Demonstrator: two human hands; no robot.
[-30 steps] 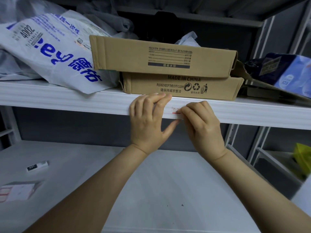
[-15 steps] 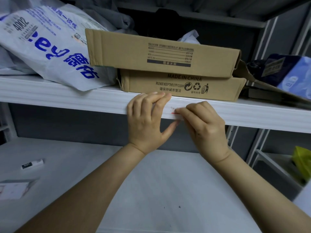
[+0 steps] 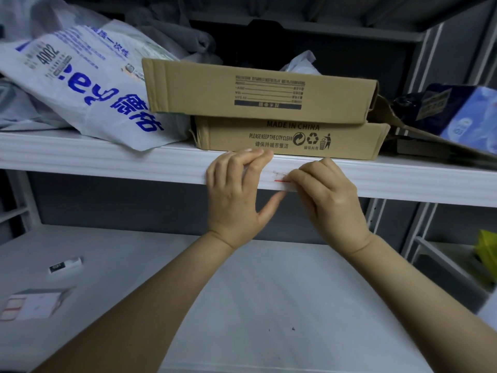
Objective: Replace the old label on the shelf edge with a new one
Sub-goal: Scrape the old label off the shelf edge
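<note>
Tighter-curled left hand (image 3: 236, 196) grips shelf edge (image 3: 107, 163); right hand (image 3: 331, 196) pinches label (image 3: 279, 177) running along it.

Shelf edge (image 3: 107, 162): we are clasping it with our left grip (image 3: 236, 195), pinching its red-lined label (image 3: 279, 177) with our right grip (image 3: 328, 200).
</note>
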